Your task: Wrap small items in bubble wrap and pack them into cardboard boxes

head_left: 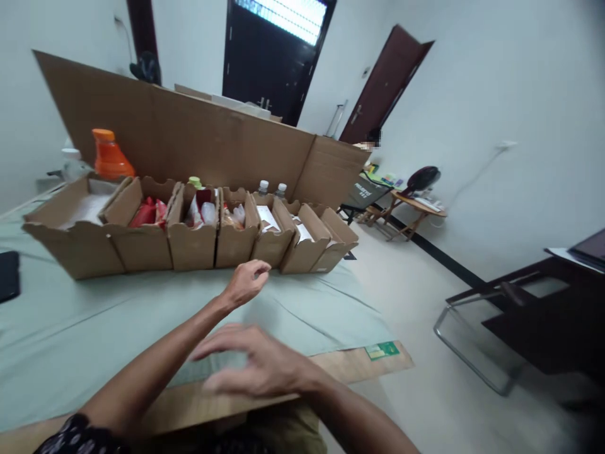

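Probably between grasps: left hand (pixel 246 283) slightly parted, cardboard box (pixel 276 248) at its 1 o'clock; right hand (pixel 265 364) wide; grasping calls for closing.

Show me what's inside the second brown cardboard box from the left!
Inside the brown cardboard box, bunched red packaging shows. The box's front and that packaging cover the bottom.
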{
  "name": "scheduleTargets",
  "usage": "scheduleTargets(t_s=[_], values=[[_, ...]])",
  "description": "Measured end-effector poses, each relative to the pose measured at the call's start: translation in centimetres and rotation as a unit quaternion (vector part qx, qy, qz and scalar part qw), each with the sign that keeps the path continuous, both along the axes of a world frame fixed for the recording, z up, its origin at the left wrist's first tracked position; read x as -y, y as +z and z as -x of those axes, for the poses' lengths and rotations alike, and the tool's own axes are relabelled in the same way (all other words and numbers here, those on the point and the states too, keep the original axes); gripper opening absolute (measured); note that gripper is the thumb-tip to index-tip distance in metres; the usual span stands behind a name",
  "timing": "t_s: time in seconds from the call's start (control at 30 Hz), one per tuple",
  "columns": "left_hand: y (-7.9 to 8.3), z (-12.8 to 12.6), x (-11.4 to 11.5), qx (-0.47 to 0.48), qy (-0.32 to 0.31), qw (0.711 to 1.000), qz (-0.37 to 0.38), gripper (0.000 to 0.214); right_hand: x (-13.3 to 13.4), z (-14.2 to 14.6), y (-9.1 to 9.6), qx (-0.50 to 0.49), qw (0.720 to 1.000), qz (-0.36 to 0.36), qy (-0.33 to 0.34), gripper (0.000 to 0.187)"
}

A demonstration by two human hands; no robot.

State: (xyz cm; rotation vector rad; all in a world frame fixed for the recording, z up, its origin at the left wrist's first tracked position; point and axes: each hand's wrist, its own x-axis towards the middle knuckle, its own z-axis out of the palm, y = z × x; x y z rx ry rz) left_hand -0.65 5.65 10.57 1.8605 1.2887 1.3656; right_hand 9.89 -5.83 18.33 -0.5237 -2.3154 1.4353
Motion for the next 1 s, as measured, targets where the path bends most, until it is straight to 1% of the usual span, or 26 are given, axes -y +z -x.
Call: scheduleTargets(t_s=[0.03, 0.07, 0.1, 0.17, 0.2, 0.27, 0.33, 0.4, 0.43, 0.47, 0.53, 0.57, 0.63, 0.7, 0.77, 0.8, 0.83, 0.87, 0.9, 0.93, 1.0], values=[[-1.1, -0.2, 0.1, -0.011, 0.001, 1.0, -0.003, 0.021, -1.2, -3.4, 0.1, 0.004, 0.997, 0.007, -0.076, 0.026], [-2.2, -0.3, 0.3, -0.022, 0.004, 1.0, -0.006, 0.022, -2.4, -6.7, 0.1, 0.021, 0.987, -0.006, -0.158, 0.022], [-3.4, -0.4, 0.5, -0.033, 0.008, 0.999, -0.008, 0.022, -3.6, -9.9, 0.1, 0.044, 0.975, -0.026, -0.216, 0.022], [-5.7, -0.7, 1.2, -0.05, 0.015, 0.999, -0.011, 0.022, -6.0, -14.9, 0.0, 0.071, 0.94, -0.102, -0.318, 0.022], [-6.6, -0.7, 1.5, -0.057, 0.017, 0.998, -0.012, 0.022, -7.4, -16.5, 0.0, 0.076, 0.919, -0.157, -0.353, 0.022], [-8.1, -0.7, 1.8, -0.07, 0.024, 0.997, -0.019, 0.022, -10.6, -18.1, 0.1, 0.083, 0.87, -0.282, -0.395, 0.025], [-8.9, -0.7, 1.8, -0.081, 0.03, 0.996, -0.03, 0.022, -14.2, -18.1, 0.4, 0.115, 0.82, -0.387, -0.406, 0.033], [-9.3, -0.7, 1.5, -0.09, 0.035, 0.994, -0.041, 0.021, -17.8, -17.1, 0.8, 0.195, 0.783, -0.446, -0.389, 0.042], [-9.4, -0.7, 1.4, -0.094, 0.039, 0.994, -0.048, 0.021, -19.3, -16.5, 0.9, 0.239, 0.771, -0.458, -0.372, 0.041], [-9.5, -0.7, 1.3, -0.099, 0.042, 0.993, -0.055, 0.02, -20.6, -16.0, 1.1, 0.276, 0.765, -0.462, -0.353, 0.036], [-9.7, -0.7, 1.3, -0.107, 0.046, 0.991, -0.067, 0.018, -22.4, -15.3, 1.0, 0.317, 0.765, -0.46, -0.32, 0.021], [-9.8, -0.6, 1.4, -0.111, 0.047, 0.99, -0.07, 0.018, -22.8, -15.1, 0.9, 0.324, 0.768, -0.457, -0.311, 0.016], [-10.1, -0.5, 1.6, -0.117, 0.045, 0.99, -0.07, 0.017, -22.9, -15.1, 0.8, 0.325, 0.773, -0.451, -0.305, 0.015], [-10.2, -0.4, 1.7, -0.121, 0.047, 0.989, -0.077, 0.017, -22.5, -15.7, 1.2, 0.295, 0.792, -0.44, -0.303, 0.018], [-10.3, -0.2, 1.7, -0.126, 0.047, 0.987, -0.087, 0.017, -22.3, -17.1, 2.4, 0.221, 0.818, -0.426, -0.318, 0.023], [-10.3, -0.2, 1.7, -0.129, 0.045, 0.986, -0.093, 0.017, -22.4, -18.1, 3.3, 0.178, 0.824, -0.418, -0.338, 0.025], [-10.2, -0.1, 1.7, -0.131, 0.045, 0.986, -0.096, 0.017, -22.7, -19.2, 4.2, 0.145, 0.823, -0.41, -0.366, 0.026], [-10.2, -0.1, 1.6, -0.133, 0.046, 0.985, -0.099, 0.017, -23.2, -20.3, 5.1, 0.131, 0.817, -0.4, -0.395, 0.027], [-10.1, -0.1, 1.6, -0.134, 0.048, 0.985, -0.097, 0.017, -23.9, -21.5, 6.0, 0.142, 0.808, -0.388, -0.42, 0.028], [-10.1, -0.1, 1.6, -0.135, 0.051, 0.985, -0.095, 0.017, -24.7, -22.6, 6.8, 0.182, 0.8, -0.375, -0.43, 0.03], [-10.0, -0.1, 1.7, -0.136, 0.055, 0.986, -0.083, 0.017, -26.7, -24.2, 7.7, 0.306, 0.788, -0.351, -0.404, 0.033]])
